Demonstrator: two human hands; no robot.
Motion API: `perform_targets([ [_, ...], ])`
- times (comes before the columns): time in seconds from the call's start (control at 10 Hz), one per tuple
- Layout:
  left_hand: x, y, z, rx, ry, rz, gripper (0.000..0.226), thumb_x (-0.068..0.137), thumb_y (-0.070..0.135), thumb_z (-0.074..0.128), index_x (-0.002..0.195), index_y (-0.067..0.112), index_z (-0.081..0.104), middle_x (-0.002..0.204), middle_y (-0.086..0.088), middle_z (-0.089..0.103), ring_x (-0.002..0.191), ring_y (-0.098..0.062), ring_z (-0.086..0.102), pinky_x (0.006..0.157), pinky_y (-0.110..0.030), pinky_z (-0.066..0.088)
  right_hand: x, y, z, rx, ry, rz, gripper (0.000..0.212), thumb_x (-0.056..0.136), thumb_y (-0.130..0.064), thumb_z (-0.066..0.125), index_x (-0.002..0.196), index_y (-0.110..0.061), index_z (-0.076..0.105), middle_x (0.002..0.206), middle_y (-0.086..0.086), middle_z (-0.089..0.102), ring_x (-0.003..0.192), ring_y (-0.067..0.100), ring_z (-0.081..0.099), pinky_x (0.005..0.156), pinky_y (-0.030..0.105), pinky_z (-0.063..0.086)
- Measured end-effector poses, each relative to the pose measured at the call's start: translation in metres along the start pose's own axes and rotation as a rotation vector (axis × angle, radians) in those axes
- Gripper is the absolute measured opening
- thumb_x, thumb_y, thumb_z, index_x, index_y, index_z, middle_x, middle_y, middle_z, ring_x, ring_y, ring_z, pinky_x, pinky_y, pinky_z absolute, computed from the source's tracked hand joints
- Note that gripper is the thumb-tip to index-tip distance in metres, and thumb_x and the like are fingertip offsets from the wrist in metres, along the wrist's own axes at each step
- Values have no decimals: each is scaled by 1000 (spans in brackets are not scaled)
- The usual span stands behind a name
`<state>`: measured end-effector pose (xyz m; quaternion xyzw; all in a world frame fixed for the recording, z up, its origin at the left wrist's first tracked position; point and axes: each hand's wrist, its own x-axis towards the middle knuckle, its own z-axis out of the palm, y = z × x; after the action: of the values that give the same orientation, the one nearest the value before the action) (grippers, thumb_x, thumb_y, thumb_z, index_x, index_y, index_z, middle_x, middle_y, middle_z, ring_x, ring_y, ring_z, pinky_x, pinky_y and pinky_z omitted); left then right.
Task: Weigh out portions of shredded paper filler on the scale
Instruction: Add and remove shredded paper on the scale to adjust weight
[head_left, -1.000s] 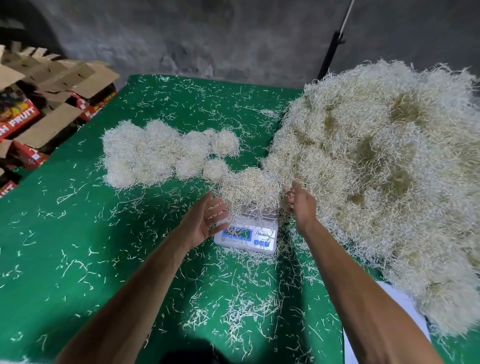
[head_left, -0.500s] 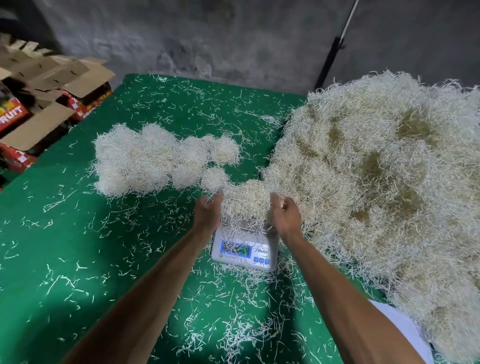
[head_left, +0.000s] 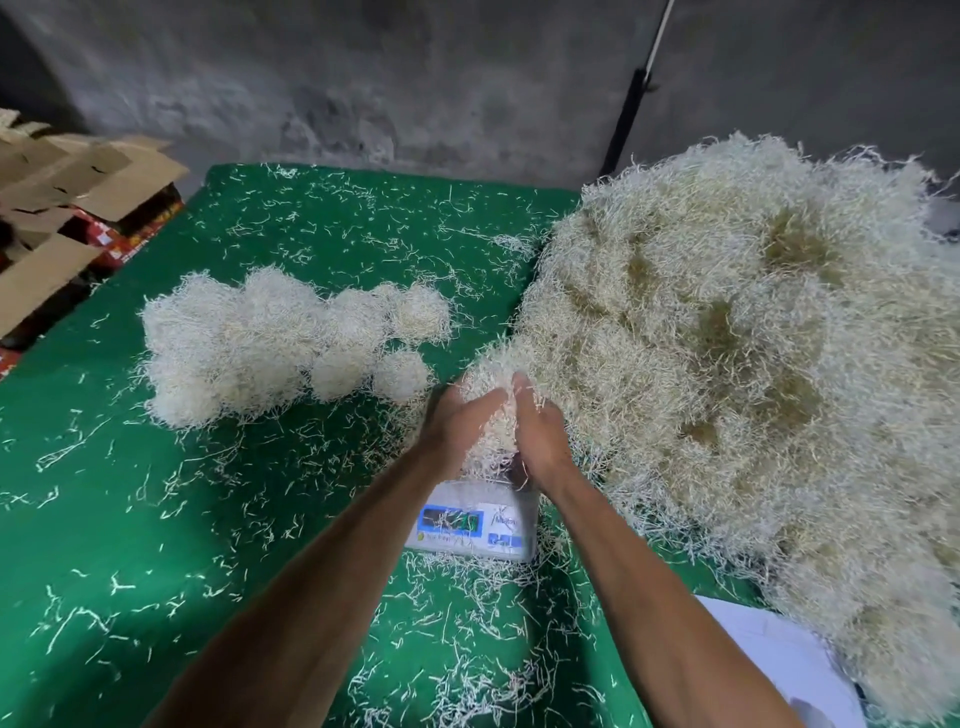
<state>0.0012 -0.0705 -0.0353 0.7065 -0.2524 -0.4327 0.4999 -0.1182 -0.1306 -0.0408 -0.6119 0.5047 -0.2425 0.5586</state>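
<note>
Green cloth table (head_left: 130, 519), littered with loose paper strands, backed by a bare grey wall (head_left: 415, 78). Open cardboard boxes (head_left: 67, 197) stacked off the far left edge. Rounded weighed portions (head_left: 270, 338) cluster left of centre; large filler heap (head_left: 753, 389) fills the right side. Left hand (head_left: 457, 426) and right hand (head_left: 540, 436) press together around a clump of shredded paper (head_left: 493, 395) just above the scale (head_left: 475, 525), partly hiding its platform.

hands (head_left: 498, 431): 2 | scale (head_left: 475, 525): 1 | big pile (head_left: 753, 389): 1
</note>
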Motion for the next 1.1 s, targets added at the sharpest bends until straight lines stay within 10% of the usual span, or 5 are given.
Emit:
perform_targets([
  [0.1,-12,3,15,2,-47,35,39,87,49,74,58,32,55,52,11,49,47,-13,45,65,-33,45,6,2,-29,3,92,39,49,105,-53,45,73,-16,45,53,-8,30,46,12,30,64,43,53],
  [0.5,-58,9,79,-28,-373,-76,90,79,70,59,147,13,47,156,-10,41,138,-24,42,105,-33,27,36,36,-102,106,275,399,41,108,-23,47,136,7,50,87,6,53,74,19,54,64,32,49],
  [0.7,-50,-6,56,-231,-325,-184,57,93,57,54,132,17,61,107,-30,57,127,-43,50,89,-47,47,45,61,-170,439,333,555,35,107,-12,46,138,3,53,90,5,52,72,12,51,75,26,56],
  [1.0,-35,-21,81,-728,-4,-287,27,110,22,34,103,15,59,102,-5,63,69,-14,74,53,-27,59,3,35,-168,1301,-250,531,47,98,-42,56,121,-1,58,96,33,66,85,41,69,63,54,62],
  [1.1,-33,-15,79,-418,104,-149,30,110,29,34,101,13,57,99,-6,62,65,-17,73,52,-29,60,-6,31,-156,653,-452,312,57,93,-63,54,117,-15,73,109,14,65,82,23,54,74,36,57],
])
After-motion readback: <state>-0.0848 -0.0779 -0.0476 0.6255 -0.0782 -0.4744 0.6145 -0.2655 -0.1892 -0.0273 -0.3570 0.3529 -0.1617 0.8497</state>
